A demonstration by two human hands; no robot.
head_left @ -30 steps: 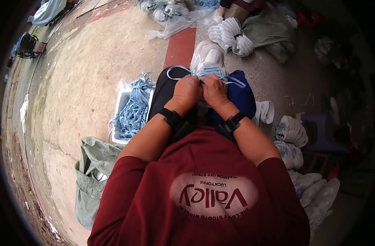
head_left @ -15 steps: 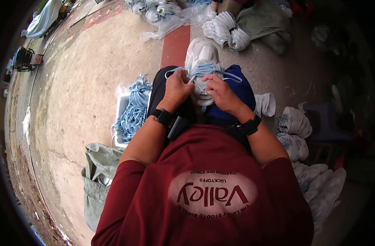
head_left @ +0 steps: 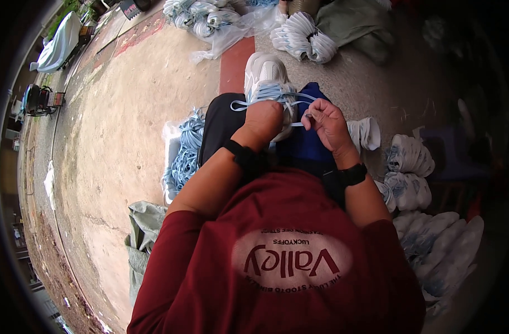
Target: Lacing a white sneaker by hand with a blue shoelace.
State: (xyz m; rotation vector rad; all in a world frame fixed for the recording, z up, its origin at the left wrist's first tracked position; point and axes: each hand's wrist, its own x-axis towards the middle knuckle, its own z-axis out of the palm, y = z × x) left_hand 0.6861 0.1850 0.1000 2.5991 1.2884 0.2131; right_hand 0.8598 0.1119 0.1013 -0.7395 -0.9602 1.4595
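Note:
A white sneaker rests between my knees, toe pointing away from me. Light blue shoelace crosses its upper, with one loop hanging out to the left. My left hand lies closed over the shoe near its opening; the fingertips are hidden behind the back of the hand. On the right, my right hand is pinched on a lace end, held out beside the shoe. A taut stretch of lace runs from the shoe to those fingers.
Left of my leg stands a white bin full of blue laces. Bundled white shoe uppers lie ahead near a plastic sheet. More stacked shoe parts are to my right, and a grey-green sack sits at lower left.
My right hand has moved right, away from the shoe, drawing lace out with it. My left hand has shifted right over the shoe and turned its back upward.

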